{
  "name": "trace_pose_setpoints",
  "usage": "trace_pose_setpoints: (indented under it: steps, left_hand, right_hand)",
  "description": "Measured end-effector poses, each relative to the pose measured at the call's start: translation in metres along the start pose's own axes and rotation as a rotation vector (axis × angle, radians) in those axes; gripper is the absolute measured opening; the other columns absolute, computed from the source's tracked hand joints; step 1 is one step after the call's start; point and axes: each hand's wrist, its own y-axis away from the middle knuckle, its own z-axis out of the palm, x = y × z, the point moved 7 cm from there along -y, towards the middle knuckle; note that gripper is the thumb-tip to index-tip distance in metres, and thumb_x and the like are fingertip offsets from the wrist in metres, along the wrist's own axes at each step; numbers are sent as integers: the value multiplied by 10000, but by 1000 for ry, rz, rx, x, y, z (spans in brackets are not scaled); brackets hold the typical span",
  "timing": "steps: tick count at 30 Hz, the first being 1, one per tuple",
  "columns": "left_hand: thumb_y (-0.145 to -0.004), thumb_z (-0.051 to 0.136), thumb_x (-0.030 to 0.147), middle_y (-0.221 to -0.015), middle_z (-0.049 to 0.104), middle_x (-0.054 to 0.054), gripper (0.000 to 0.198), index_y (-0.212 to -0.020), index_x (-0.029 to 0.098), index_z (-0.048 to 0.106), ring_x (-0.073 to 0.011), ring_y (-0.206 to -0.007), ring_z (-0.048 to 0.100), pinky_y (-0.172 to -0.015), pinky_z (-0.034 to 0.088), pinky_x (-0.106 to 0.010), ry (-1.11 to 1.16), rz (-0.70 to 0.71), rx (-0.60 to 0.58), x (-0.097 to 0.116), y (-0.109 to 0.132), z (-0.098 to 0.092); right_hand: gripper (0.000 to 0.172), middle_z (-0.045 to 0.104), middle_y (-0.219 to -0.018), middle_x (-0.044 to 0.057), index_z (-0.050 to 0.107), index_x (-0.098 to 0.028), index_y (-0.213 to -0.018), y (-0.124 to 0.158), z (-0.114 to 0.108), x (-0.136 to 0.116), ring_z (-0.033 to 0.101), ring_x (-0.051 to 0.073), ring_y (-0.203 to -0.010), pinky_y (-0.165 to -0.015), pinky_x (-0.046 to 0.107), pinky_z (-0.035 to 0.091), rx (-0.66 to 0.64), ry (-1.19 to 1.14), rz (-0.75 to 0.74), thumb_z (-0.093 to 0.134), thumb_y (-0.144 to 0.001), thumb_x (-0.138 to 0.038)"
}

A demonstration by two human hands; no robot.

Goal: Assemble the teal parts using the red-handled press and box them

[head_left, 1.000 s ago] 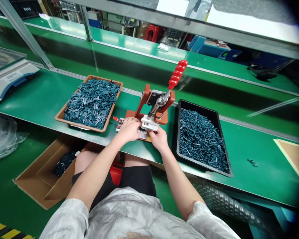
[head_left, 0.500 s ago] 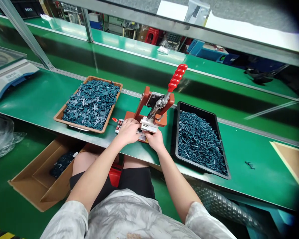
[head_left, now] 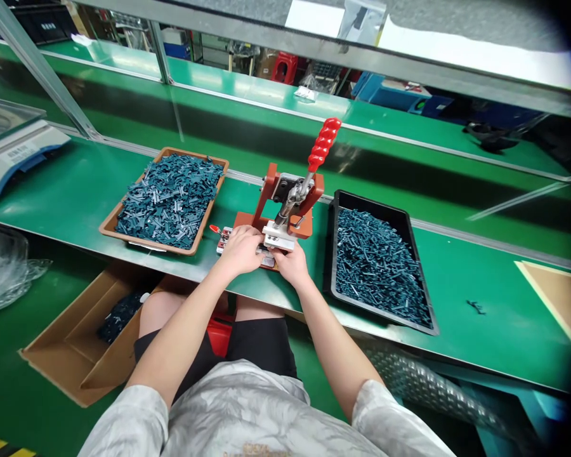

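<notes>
The left hand (head_left: 242, 251) curls over a small metal fixture (head_left: 224, 240) on the press base, and the right hand's (head_left: 292, 265) fingertips (head_left: 280, 255) sit at a white clamp block (head_left: 276, 236); any grip is hidden. Beyond stands a red-handled toggle clamp (head_left: 321, 145), between a brown tray (head_left: 195, 154) of dark teal parts and a black tray (head_left: 332, 254) of dark teal pins.
</notes>
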Motion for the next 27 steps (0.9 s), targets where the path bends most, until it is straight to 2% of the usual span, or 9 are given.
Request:
trace_pose_setpoints:
  steps: [5,9,13,16,20,21,23,25,27]
  left_hand:
    - [-828,696,277,-1139,694,-98,262,-1078,204,726,-320,-1232,560,-1147,412,-475,-11,-3,7,0,1,-1]
    - [-827,705,284,-1132,689,-104,251,-1060,191,724,-322,-1224,561,-1133,424,-476,-22,1,10,1,0,-2]
    - [-841,714,304,-1135,691,-105,259,-1071,186,728,-314,-1213,566,-1132,428,-478,-23,19,26,0,2,-2]
    - [-871,698,306,-1216,680,-95,239,-1085,203,727,-294,-1249,551,-1156,415,-461,-25,64,55,2,6,-2]
    - [-916,650,298,-1381,613,-105,262,-1157,212,707,-283,-1348,499,-1195,389,-465,-4,111,94,1,18,-5]
    - [-923,640,294,-1408,600,-106,273,-1178,217,698,-284,-1365,490,-1206,376,-480,7,111,131,-1,21,-10]
    - [-931,626,298,-1417,597,-116,281,-1195,220,684,-295,-1373,490,-1218,351,-522,38,67,285,-12,27,-27]
    - [-943,615,328,-1377,619,-136,283,-1190,202,676,-302,-1349,517,-1213,354,-541,98,-25,498,-31,32,-49]
    - [-953,614,376,-1331,638,-152,317,-1195,177,661,-284,-1303,565,-1182,413,-497,231,-118,659,-56,30,-66]
  right_hand:
    - [216,756,-1121,81,785,-229,-1026,1,3,3,708,288,-1066,-977,436,570,-6,23,-24,686,-847,-299]
    - [223,746,-1103,95,786,-225,-1038,3,-2,-2,706,289,-1047,-966,450,572,14,61,-76,673,-848,-252]
    - [232,739,-1130,102,781,-231,-1063,2,-7,-8,689,291,-1086,-981,456,566,-34,105,-140,666,-861,-237]
    - [241,735,-1170,109,776,-236,-1095,2,-6,-11,673,302,-1132,-1000,476,558,-87,116,-196,648,-891,-250]
    - [247,742,-1148,102,762,-233,-1115,2,-5,-11,687,300,-1084,-972,484,571,-91,114,-225,639,-902,-253]
    - [247,742,-1146,99,761,-233,-1114,3,-5,-11,689,297,-1075,-965,480,574,-89,118,-227,638,-901,-250]
    - [243,739,-1147,98,764,-230,-1104,3,-5,-12,687,297,-1081,-962,473,576,-95,131,-233,634,-899,-241]
    - [225,737,-1145,99,768,-221,-1075,3,-5,-15,683,299,-1091,-970,470,573,-106,140,-237,624,-902,-233]
    - [207,737,-1130,98,770,-217,-1050,2,-5,-16,682,299,-1089,-979,469,570,-115,142,-231,618,-910,-233]
